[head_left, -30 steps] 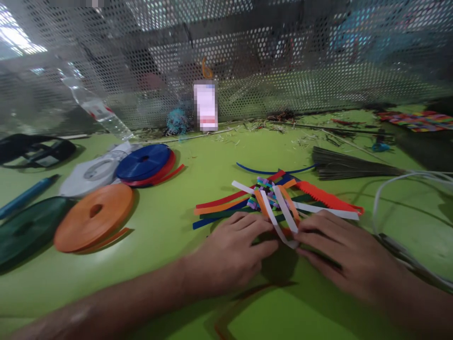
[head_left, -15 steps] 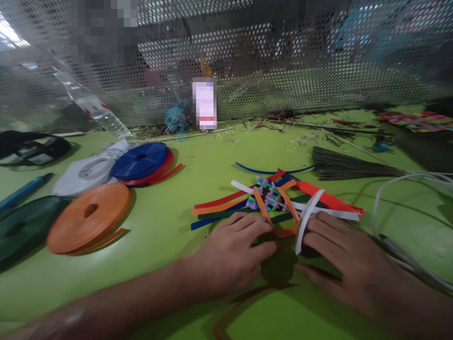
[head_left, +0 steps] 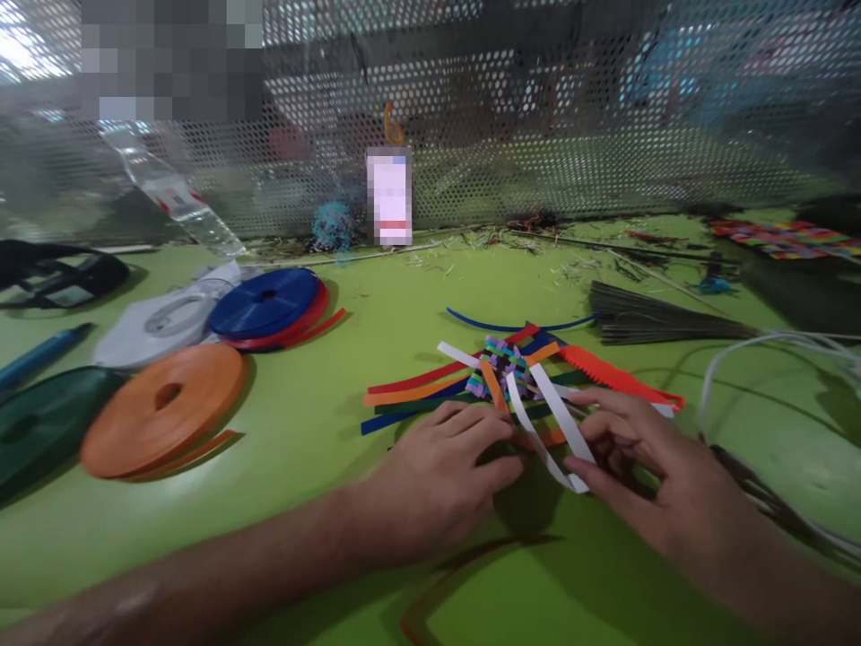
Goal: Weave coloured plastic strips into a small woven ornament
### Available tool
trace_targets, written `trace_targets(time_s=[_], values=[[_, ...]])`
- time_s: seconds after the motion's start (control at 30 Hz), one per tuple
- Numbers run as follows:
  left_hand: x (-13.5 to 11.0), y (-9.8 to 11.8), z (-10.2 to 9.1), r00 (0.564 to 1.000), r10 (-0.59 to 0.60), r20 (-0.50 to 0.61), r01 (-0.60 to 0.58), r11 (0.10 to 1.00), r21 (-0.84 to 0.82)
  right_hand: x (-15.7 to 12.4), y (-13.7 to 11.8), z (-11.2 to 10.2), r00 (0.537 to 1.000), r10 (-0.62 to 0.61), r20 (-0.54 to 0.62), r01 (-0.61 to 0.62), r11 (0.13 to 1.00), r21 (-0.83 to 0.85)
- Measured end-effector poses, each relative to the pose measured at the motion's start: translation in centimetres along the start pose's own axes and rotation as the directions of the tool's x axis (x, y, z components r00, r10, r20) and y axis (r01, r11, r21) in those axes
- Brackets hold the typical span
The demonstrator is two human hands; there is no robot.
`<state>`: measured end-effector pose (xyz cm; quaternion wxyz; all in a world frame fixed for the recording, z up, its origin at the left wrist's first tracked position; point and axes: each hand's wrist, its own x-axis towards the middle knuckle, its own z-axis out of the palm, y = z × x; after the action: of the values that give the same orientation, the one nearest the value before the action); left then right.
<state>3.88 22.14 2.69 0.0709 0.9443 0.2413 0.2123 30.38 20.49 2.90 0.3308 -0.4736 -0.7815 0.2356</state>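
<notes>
A small woven piece [head_left: 501, 368] of purple, black and teal strips lies on the green table, with red, orange, blue, green and white strips fanning out from it. My left hand [head_left: 447, 480] is at its near side, palm down, fingers curled onto the strip ends; their tips are partly hidden. An orange strip [head_left: 494, 386] slants from the weave to these fingers. My right hand [head_left: 646, 458] is closed on a white strip [head_left: 563, 414], which bends back on itself by the thumb. Behind that hand lies a bright orange-red strip [head_left: 619, 377] with a serrated edge.
At left lie an orange roll [head_left: 195, 422], a blue roll [head_left: 269, 305] on a red one, a green roll [head_left: 54, 431], a white roll [head_left: 178, 314] and a teal pen [head_left: 44, 363]. Dark flat strips [head_left: 652, 314] and a white cable [head_left: 713, 377] are at right. A perforated panel [head_left: 538, 144] stands behind.
My right hand has turned and its thumb has come up to the white strip. The strip, upright before, now folds over toward the weave. My left hand stays in place.
</notes>
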Motion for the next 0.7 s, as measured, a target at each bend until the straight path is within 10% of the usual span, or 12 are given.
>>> trace_targets(time_s=[0.17,0.37,0.7], values=[[-0.1,0.0,0.1,1.0,0.014,-0.023,-0.014,1.0,0.01,0.5,0.1,-0.7,0.983,-0.182,0.019,0.182,0.958,-0.222],[-0.2,0.0,0.1,1.0,0.004,-0.015,-0.004,1.0,-0.027,1.6,-0.2,-2.2,0.868,-0.397,0.297,0.443,0.891,-0.101],[-0.5,0.0,0.4,1.0,0.016,-0.024,-0.016,1.0,0.01,2.0,-0.2,-1.1,0.801,-0.547,0.245,0.597,0.758,-0.262]])
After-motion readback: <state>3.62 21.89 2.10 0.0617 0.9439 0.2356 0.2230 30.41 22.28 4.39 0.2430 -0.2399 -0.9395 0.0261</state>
